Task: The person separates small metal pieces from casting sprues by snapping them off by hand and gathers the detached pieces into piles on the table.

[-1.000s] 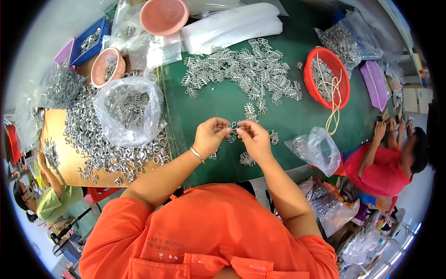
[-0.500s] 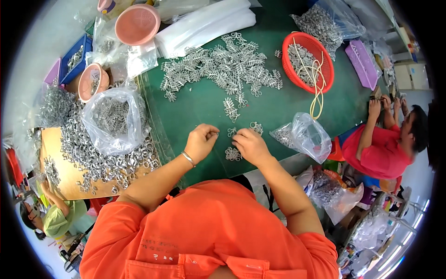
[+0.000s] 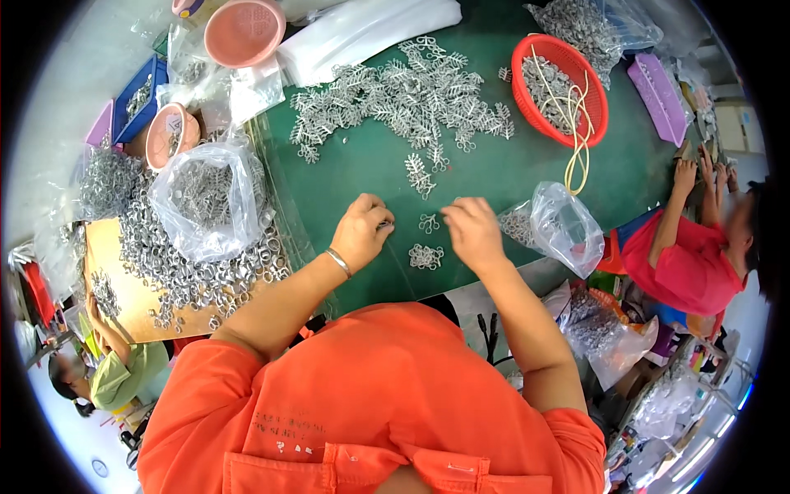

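Observation:
Over the green table, my left hand is curled closed, with a small shiny metal piece between its fingertips. To its right, my right hand has its fingers pinched together; whatever they hold is hidden. A small cluster of metal pieces lies between the hands. Nearer my body sits a little heap of looped metal pieces. Just beyond the hands is a branch-shaped metal casting, and farther back spreads a large pile of similar castings.
A red basket with metal pieces and a pale cord stands at the back right. A clear bag lies right of my hand. Many metal rings and an open plastic bag cover the left side. Co-workers sit at both sides.
My right hand has moved right, off the small cluster between the hands, which now shows fully. It covers the spot where another small cluster lay. The whole view has shifted slightly.

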`<state>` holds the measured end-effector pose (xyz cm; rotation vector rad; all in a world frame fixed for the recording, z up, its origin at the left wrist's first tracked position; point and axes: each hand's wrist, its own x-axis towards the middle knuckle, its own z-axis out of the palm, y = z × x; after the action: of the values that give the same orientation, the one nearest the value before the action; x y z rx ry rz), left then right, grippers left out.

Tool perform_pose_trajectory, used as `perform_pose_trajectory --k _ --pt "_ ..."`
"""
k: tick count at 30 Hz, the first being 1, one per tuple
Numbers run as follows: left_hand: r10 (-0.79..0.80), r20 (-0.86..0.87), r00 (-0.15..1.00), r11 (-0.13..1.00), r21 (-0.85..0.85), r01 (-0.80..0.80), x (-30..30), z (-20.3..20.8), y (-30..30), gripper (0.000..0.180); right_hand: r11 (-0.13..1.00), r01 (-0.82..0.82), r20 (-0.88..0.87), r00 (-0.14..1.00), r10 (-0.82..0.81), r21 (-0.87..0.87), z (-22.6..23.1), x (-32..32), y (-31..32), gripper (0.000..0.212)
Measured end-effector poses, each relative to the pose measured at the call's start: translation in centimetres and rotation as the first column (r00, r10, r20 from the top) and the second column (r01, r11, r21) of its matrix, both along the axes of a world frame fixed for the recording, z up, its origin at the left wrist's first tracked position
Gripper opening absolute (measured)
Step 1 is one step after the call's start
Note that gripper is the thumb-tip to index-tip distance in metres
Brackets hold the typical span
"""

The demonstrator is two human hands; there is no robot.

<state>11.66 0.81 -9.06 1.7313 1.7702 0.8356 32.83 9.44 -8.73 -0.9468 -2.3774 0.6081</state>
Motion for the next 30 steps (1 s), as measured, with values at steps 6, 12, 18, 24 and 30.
perform_pose_trajectory --k 6,12,18,24,30 --pt "0.118 0.158 0.980 0.993 -0.028 -0.115 -1.7 2.3 0.2 0.010 0.985 -0.109 0.144 0.981 0.129 -0.134 -0.8 -0.9 -0.6 0.014" --pt "0.127 0.131 0.983 0.979 -0.175 -0.104 -3.3 2.3 -1.7 0.011 0.422 0.148 0.066 0.977 -0.203 -0.894 0.3 0.9 -1.3 0.013" --pt "0.221 0.133 0.966 0.960 -0.206 -0.191 -4.0 2.4 -3.3 0.011 0.250 0.072 0.000 0.961 -0.278 -0.966 0.6 2.6 -1.8 0.010" --pt "0.115 0.080 0.990 0.952 -0.293 -0.087 -4.7 1.3 -5.4 0.016 0.438 0.228 0.188 0.973 -0.132 -0.870 -1.1 2.9 -3.8 0.016" --pt "-0.031 -0.127 0.991 0.940 -0.341 -0.014 -2.2 0.7 -5.7 0.035 0.627 0.193 0.210 0.977 -0.048 -0.755 0.0 1.4 -3.9 0.021"
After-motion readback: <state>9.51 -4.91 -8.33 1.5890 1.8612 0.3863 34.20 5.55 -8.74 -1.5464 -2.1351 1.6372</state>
